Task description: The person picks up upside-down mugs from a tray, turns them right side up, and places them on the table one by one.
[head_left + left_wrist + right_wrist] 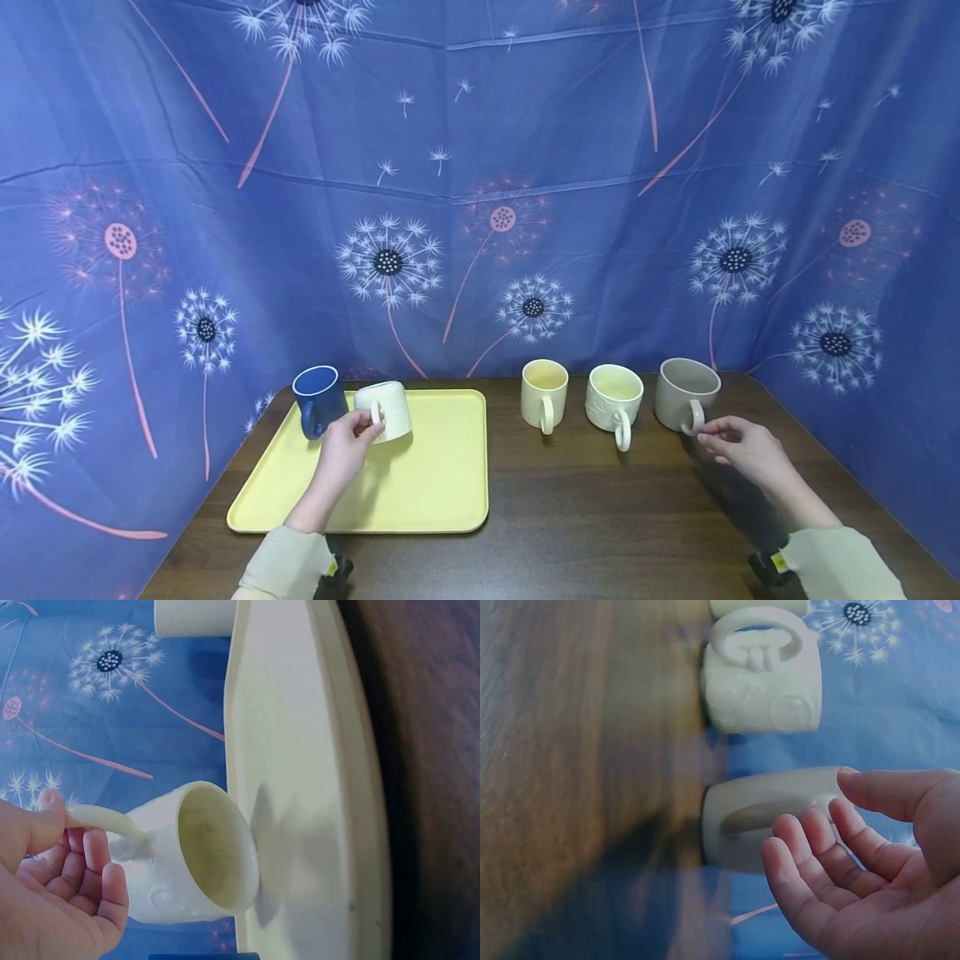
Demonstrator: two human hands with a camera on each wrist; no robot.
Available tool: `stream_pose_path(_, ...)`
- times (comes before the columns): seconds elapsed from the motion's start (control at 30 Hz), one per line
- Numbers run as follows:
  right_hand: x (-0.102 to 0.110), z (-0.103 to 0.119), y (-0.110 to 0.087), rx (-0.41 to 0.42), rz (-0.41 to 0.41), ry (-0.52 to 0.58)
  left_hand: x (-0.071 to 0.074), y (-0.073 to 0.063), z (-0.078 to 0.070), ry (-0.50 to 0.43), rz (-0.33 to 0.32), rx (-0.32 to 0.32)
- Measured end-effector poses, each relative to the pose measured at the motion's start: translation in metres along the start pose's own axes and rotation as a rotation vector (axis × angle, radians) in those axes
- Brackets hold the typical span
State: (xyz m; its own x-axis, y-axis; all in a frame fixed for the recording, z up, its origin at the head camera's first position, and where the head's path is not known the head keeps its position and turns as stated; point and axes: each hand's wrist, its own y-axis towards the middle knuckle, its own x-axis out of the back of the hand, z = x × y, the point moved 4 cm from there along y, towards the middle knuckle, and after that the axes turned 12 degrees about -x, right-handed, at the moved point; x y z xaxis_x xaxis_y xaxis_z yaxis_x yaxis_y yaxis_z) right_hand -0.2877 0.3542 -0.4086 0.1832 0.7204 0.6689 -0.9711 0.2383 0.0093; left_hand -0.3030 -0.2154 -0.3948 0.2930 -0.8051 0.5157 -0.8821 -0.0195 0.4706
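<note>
Grey mug (765, 786) (partly) behind right hand (892, 900)

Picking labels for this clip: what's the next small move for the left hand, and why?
Probably lower the white mug onto the yellow tray: the left hand holds it by its handle, mouth facing the tray, apparently not yet set down.

We see creased blue dandelion-print fabric (585, 225) hanging across the top and both sides of the frame, a brown wood-grain tabletop (585, 517) at bottom centre
</note>
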Motion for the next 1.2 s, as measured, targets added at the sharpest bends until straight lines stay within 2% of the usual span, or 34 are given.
stream_pose_path(0.2, -0.001, 0.017, -0.006, 0.032, 0.003, 0.030, 0.001, 0.002, -0.007, -0.001, -0.001, 0.027)
stream_pose_path(0.4, -0.001, 0.030, -0.010, 0.061, -0.027, -0.044, 0.003, 0.003, -0.014, -0.005, -0.002, 0.029)
stream_pose_path(0.77, -0.009, 0.070, -0.031, 0.185, -0.059, -0.062, 0.002, 0.003, -0.023, -0.075, 0.023, 0.061)
stream_pose_path(0.97, -0.015, 0.087, -0.038, 0.234, -0.076, -0.070, 0.000, 0.004, -0.027, -0.118, 0.060, 0.105)
stream_pose_path(1.2, -0.022, 0.107, -0.048, 0.299, -0.047, -0.030, -0.002, -0.001, -0.034, -0.153, 0.117, 0.147)
